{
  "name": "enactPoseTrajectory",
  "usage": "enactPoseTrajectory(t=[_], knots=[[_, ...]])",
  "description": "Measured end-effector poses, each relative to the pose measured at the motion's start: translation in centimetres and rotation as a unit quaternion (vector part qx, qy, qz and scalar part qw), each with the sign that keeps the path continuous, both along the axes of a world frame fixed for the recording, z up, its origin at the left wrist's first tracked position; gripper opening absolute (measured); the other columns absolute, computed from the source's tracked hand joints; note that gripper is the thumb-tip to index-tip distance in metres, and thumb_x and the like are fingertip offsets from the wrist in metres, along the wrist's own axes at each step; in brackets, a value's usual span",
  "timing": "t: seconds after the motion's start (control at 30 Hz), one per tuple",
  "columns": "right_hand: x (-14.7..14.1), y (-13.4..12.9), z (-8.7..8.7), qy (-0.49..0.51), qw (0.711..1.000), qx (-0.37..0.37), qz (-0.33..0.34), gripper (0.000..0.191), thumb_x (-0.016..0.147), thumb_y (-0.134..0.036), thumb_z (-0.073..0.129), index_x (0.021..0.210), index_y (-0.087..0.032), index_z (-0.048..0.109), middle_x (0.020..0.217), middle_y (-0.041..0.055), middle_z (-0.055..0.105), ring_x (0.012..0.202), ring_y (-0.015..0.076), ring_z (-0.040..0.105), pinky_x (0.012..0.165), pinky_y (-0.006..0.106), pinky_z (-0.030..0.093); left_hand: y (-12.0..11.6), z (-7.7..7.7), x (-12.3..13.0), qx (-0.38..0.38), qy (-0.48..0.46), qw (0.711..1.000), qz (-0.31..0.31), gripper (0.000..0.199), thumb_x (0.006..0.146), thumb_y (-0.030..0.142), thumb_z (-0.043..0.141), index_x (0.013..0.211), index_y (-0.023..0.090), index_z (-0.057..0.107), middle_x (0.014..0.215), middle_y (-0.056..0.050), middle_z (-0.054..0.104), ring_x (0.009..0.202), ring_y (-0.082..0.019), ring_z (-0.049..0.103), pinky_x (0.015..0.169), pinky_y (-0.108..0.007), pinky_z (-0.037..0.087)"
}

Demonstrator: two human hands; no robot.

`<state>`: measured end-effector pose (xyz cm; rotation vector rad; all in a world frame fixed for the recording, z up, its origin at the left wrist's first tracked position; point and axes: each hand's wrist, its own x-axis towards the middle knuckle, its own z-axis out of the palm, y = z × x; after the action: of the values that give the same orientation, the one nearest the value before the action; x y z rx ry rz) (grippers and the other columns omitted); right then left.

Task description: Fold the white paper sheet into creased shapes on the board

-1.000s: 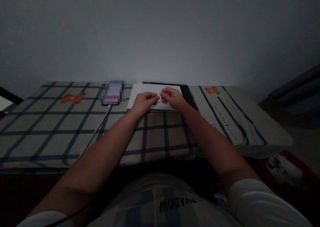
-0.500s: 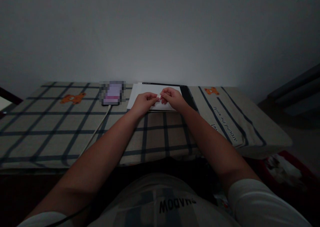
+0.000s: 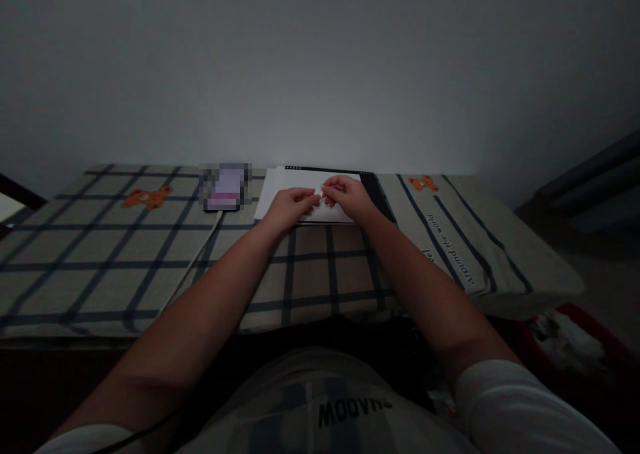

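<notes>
Two bare hands, the left hand (image 3: 292,207) and the right hand (image 3: 349,197), face each other with thumbs and fingertips drawn together around a small white piece (image 3: 319,193), its exact shape and material too small to tell. It lies above smooth, flat white paper (image 3: 273,186) on a black-edged pad (image 3: 377,197), near the far edge of the table (image 3: 310,274), whose checked cloth looks woven. Relative to the earlier frames, both hands remain over the paper, their fingers only slightly shifted.

The single view looks from the person's head, facing forward and down over both arms to the table (image 3: 115,254) and wall (image 3: 320,67).
</notes>
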<state>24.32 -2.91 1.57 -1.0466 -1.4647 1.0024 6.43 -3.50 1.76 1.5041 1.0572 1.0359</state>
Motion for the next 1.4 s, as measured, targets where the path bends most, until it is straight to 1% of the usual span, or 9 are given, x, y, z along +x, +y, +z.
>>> enactPoseTrajectory(t=[0.1, 0.2, 0.37, 0.6, 0.77, 0.93, 1.1, 1.3, 1.4], knots=[[0.2, 0.1, 0.1, 0.011, 1.0, 0.004, -0.017, 0.027, 0.081, -0.041, 0.076, 0.083, -0.021, 0.058, 0.069, -0.0023, 0.066, 0.057, 0.0108, 0.059, 0.056, 0.025, 0.049, -0.1, 0.0, 0.1, -0.006, 0.009, 1.0, -0.018, 0.033, 0.068, 0.048, 0.081, 0.079, 0.017, 0.079, 0.068, -0.004, 0.07, 0.057, -0.013, 0.055, 0.058, -0.026, 0.045], [0.4, 0.2, 0.1, 0.019, 0.999, 0.003, -0.027, 0.027, 0.081, -0.041, 0.077, 0.083, -0.021, 0.058, 0.07, -0.0017, 0.067, 0.059, 0.0112, 0.06, 0.057, 0.025, 0.049, -0.3, 0.1, 0.1, -0.006, -0.006, 1.0, -0.014, 0.03, 0.07, 0.046, 0.079, 0.08, 0.018, 0.079, 0.065, -0.003, 0.067, 0.056, -0.012, 0.054, 0.055, -0.025, 0.043], [0.2, -0.1, 0.2, 0.026, 1.0, -0.008, -0.001, 0.023, 0.08, -0.036, 0.077, 0.082, -0.02, 0.059, 0.069, -0.0019, 0.067, 0.059, 0.011, 0.06, 0.058, 0.025, 0.049, -0.3, -0.2, 0.1, -0.014, -0.005, 1.0, -0.01, 0.032, 0.073, 0.05, 0.075, 0.079, 0.019, 0.075, 0.068, -0.003, 0.067, 0.057, -0.013, 0.054, 0.055, -0.025, 0.042], [0.1, -0.2, 0.3, 0.017, 0.999, -0.036, 0.004, 0.022, 0.08, -0.033, 0.077, 0.082, -0.019, 0.06, 0.07, -0.0003, 0.069, 0.058, 0.0112, 0.059, 0.059, 0.025, 0.049, 0.2, -0.6, -0.1, 0.09, 0.086, 0.992, -0.014, 0.032, 0.087, 0.046, 0.06, 0.07, 0.02, 0.069, 0.063, -0.002, 0.064, 0.059, -0.016, 0.055, 0.059, -0.027, 0.042], [0.7, 0.2, 0.0, -0.007, 1.0, -0.019, -0.012, 0.023, 0.079, -0.039, 0.074, 0.082, -0.019, 0.062, 0.072, 0.0002, 0.069, 0.059, 0.0114, 0.059, 0.056, 0.024, 0.046, 0.5, -0.6, -0.4, 0.216, 0.214, 0.953, -0.01, 0.034, 0.093, 0.04, 0.052, 0.08, 0.019, 0.075, 0.08, -0.007, 0.073, 0.077, -0.023, 0.064, 0.073, -0.032, 0.045], [1.2, 0.5, -0.5, -0.078, 0.997, 0.021, -0.023, 0.017, 0.079, -0.035, 0.07, 0.08, -0.02, 0.064, 0.071, -0.0001, 0.068, 0.062, 0.0141, 0.06, 0.063, 0.028, 0.048, 0.6, -0.7, -0.6, 0.259, 0.323, 0.91, -0.002, 0.037, 0.098, 0.039, 0.048, 0.093, 0.018, 0.078, 0.095, -0.011, 0.077, 0.09, -0.025, 0.067, 0.079, -0.034, 0.046], [1.4, 0.7, -1.1, -0.174, 0.981, 0.064, -0.048, 0.011, 0.076, -0.03, 0.067, 0.076, -0.02, 0.068, 0.07, -0.0003, 0.066, 0.071, 0.0169, 0.059, 0.074, 0.031, 0.047, 0.9, -1.5, -0.7, 0.26, 0.335, 0.905, 0.03, 0.04, 0.1, 0.044, 0.048, 0.088, 0.018, 0.076, 0.092, -0.01, 0.077, 0.087, -0.023, 0.067, 0.079, -0.033, 0.048], [2.0, 0.8, -1.2, -0.169, 0.981, 0.052, -0.083, 0.015, 0.075, -0.034, 0.064, 0.073, -0.02, 0.067, 0.071, 0.0005, 0.066, 0.07, 0.0168, 0.058, 0.072, 0.031, 0.046, 1.0, -2.6, -0.4, 0.281, 0.325, 0.9, 0.074, 0.035, 0.101, 0.038, 0.046, 0.111, 0.018, 0.074, 0.107, -0.01, 0.075, 0.099, -0.023, 0.067, 0.088, -0.033, 0.051], [3.4, 0.6, -1.0, -0.117, 0.984, 0.05, -0.128, 0.017, 0.075, -0.036, 0.065, 0.077, -0.019, 0.068, 0.073, 0.0005, 0.068, 0.07, 0.0165, 0.06, 0.072, 0.03, 0.048, 0.6, -2.5, -0.4, 0.343, 0.373, 0.861, 0.04, 0.035, 0.101, 0.035, 0.047, 0.115, 0.017, 0.073, 0.114, -0.012, 0.072, 0.108, -0.025, 0.065, 0.096, -0.038, 0.05]])
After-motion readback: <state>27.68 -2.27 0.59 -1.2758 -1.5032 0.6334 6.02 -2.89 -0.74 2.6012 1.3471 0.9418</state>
